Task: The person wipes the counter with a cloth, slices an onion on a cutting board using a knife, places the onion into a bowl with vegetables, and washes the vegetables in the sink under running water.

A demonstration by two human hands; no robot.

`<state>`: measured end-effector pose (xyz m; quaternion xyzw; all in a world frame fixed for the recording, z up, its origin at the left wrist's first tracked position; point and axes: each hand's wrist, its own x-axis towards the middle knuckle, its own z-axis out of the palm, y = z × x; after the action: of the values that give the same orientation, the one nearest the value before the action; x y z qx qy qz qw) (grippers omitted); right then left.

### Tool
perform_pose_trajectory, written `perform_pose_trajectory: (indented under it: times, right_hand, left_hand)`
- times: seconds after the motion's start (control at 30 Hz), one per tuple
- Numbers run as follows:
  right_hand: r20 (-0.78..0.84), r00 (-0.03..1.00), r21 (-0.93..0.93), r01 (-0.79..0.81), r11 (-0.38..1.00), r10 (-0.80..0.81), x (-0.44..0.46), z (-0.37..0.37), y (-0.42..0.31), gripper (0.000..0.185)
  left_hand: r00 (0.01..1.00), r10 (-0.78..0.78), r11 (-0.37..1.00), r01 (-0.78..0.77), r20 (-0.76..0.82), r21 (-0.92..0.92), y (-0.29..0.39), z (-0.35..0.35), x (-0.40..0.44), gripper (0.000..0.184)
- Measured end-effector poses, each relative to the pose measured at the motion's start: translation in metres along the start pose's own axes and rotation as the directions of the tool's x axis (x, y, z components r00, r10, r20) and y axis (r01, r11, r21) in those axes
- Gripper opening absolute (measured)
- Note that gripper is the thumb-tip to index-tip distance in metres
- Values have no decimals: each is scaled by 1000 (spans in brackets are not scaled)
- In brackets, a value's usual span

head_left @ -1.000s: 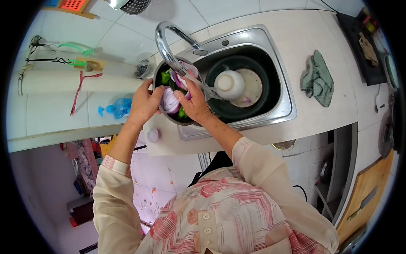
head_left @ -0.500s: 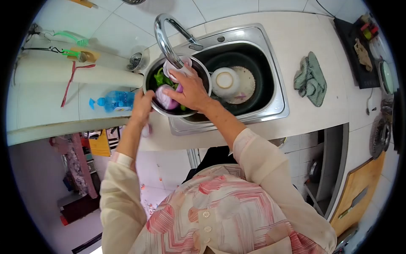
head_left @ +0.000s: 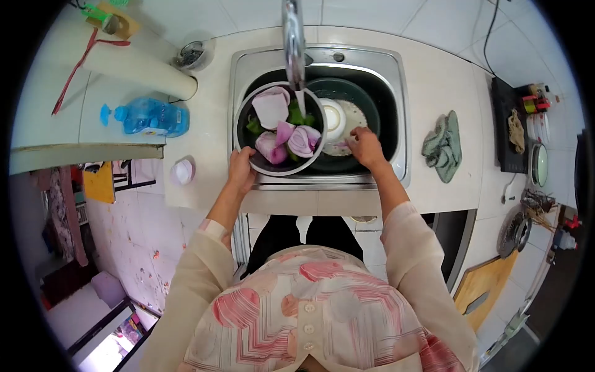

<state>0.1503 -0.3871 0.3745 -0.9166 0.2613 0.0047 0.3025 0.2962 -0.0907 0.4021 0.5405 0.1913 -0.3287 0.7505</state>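
Observation:
My left hand (head_left: 242, 168) grips the lower left rim of a metal bowl (head_left: 279, 169). Purple onion pieces (head_left: 271, 110) and green peppers (head_left: 255, 126) fill the bowl, which is over the left part of the sink (head_left: 401, 124). The faucet (head_left: 294, 43) reaches over it, with water running down. Over the right part of the sink, my right hand (head_left: 367, 147) has its fingers bent together above a dark basin (head_left: 372, 102); whether they hold anything is too small to tell. A white bowl (head_left: 333, 119) sits in the basin's cloudy water.
A green cloth (head_left: 442, 146) lies right of the sink. On the left are a blue bottle (head_left: 155, 118), a small white object (head_left: 183, 172) and a glass jar (head_left: 191, 54). At the right stand a black tray (head_left: 505, 124) and a cutting board (head_left: 486, 288) with a knife (head_left: 476, 302).
The metal bowl has moved right, over the sink and under the faucet. My right hand has left the onions and moved right to the basin. My left hand has shifted to the bowl's lower rim.

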Motion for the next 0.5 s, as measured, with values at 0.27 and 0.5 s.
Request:
perform_pose_trajectory:
  times: [0.27, 0.5]
  right_hand:
    - [196, 967, -277, -107, 955, 165, 21, 43, -14, 30]
    - [160, 964, -346, -149, 926, 214, 30, 44, 7, 16]
  left_hand:
    - [1000, 5, 1000, -5, -12, 3, 4, 9, -1, 16]
    - [998, -14, 991, 4, 69, 135, 0, 23, 9, 15]
